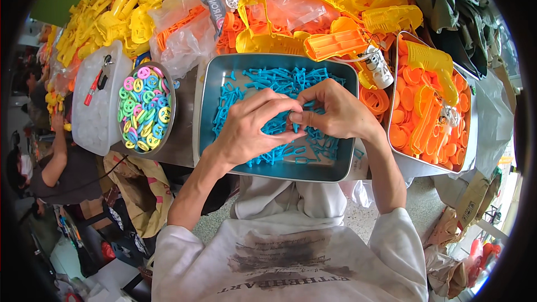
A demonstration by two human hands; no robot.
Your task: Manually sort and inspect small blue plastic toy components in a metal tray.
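Over a metal tray (pixel 279 174) with a teal inner wall, my left hand (pixel 249 126) and my right hand (pixel 338 113) meet fingertip to fingertip. Both are closed in a pinch around a small blue plastic part (pixel 296 127), mostly covered by the fingers. Its exact kind cannot be made out. Below them in the tray lies a loose heap of small forked blue plastic parts (pixel 277 78), thickest along the far side and the left. A few lie apart near the tray's front edge.
A bowl of pastel plastic wheels (pixel 144 109) and a translucent bin (pixel 92 117) with a red-handled tool (pixel 89 95) stand left. A bin of orange discs (pixel 400 134) stands right. Yellow plastic housings (pixel 274 42) crowd the back. Another person (pixel 61 162) is at far left.
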